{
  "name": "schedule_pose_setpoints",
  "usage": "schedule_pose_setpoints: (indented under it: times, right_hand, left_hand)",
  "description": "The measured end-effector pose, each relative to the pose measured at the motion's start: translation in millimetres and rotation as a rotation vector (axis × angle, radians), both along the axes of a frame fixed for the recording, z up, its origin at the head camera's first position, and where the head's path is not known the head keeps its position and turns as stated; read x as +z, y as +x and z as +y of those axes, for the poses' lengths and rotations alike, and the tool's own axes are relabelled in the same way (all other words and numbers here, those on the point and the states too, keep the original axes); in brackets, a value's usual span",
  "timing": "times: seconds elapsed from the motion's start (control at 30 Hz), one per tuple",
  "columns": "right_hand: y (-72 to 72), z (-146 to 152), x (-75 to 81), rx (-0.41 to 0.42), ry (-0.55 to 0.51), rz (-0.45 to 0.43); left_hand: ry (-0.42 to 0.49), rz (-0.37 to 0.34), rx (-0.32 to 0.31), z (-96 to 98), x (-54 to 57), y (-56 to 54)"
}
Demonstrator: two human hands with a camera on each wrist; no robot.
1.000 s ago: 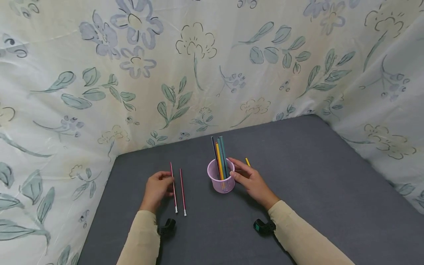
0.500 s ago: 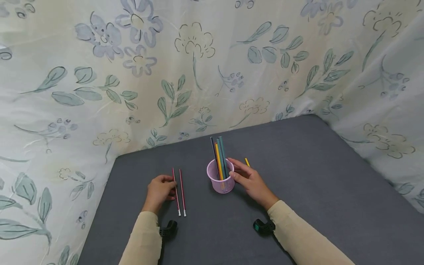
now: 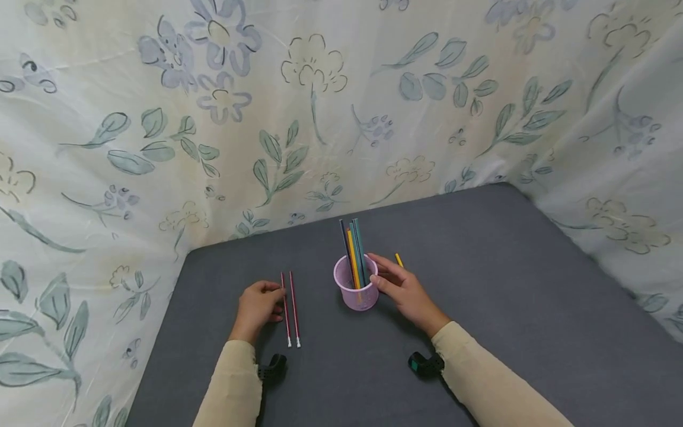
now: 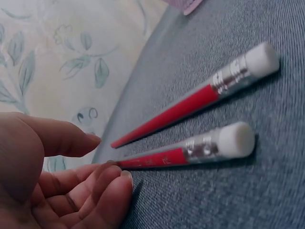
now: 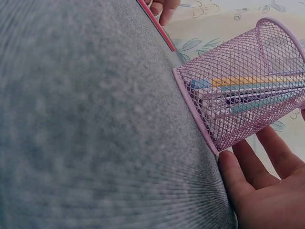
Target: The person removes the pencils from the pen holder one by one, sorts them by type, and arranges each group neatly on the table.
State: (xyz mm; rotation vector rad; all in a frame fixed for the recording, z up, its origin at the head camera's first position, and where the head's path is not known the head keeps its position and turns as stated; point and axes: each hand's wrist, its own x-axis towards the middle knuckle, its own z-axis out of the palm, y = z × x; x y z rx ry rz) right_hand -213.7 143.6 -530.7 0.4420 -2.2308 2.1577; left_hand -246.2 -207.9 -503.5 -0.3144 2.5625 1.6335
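Observation:
Two red pencils with white erasers lie side by side on the dark grey cloth. Beside the nearer one, the left pencil [image 3: 286, 317], is my left hand [image 3: 259, 307]. In the left wrist view, its thumb [image 4: 71, 139] stands apart from that pencil, while the fingertips [image 4: 125, 179] are right at its side. The right pencil [image 4: 176, 112] lies a little farther over. My right hand [image 3: 408, 293] holds a pink mesh pencil cup [image 3: 358, 299] by its right side, thumb at the rim. Yellow, teal and dark pencils [image 5: 243, 88] stand inside the cup.
A yellow pencil [image 3: 399, 260] lies behind my right hand, mostly hidden by it. Floral curtain fabric [image 3: 331, 118] rises along the back and sides of the grey-covered table [image 3: 507, 284]. Each wrist wears a black camera strap [image 3: 273, 369].
My left hand has brought the left pencil to the right and slightly nearer, beside and level with the other one. The right hand and cup stay in place.

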Motion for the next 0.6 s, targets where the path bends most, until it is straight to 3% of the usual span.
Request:
schedule_pose_setpoints:
  times: [0.2, 0.43, 0.6]
  right_hand:
    - [0.0, 1.6, 2.1, 0.004, -0.002, 0.000]
    - [0.1, 2.3, 3.9, 0.011, -0.015, -0.004]
    - [0.3, 2.4, 6.2, 0.011, 0.004, -0.009]
  left_hand:
    - [0.030, 0.024, -0.007, 4.2, 6.5, 1.7]
    - [0.206, 0.024, -0.052, 8.5, 12.9, 0.1]
    - [0.263, 0.007, -0.095, 9.5, 14.8, 0.1]
